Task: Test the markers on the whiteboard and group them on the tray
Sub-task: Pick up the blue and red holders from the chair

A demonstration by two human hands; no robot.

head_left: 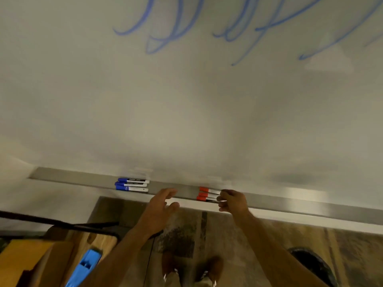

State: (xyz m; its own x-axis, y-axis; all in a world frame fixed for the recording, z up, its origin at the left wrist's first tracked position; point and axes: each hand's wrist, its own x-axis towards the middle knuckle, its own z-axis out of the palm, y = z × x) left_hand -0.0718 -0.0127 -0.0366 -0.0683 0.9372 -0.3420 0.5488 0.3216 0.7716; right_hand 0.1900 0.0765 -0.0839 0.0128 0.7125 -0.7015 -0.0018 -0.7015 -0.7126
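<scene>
Three blue markers (131,184): grouped on tray (290,206).
Red markers (207,195): pinched at their ends by right hand (233,200).
Left hand (163,200): spread, empty.

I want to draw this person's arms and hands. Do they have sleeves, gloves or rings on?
Both forearms are bare, with no sleeves in view. The left hand and right hand wear no gloves. The picture is too blurry to tell about rings or a watch.

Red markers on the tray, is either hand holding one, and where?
The right hand pinches the red markers at their white tail ends; the left hand holds nothing.
</scene>
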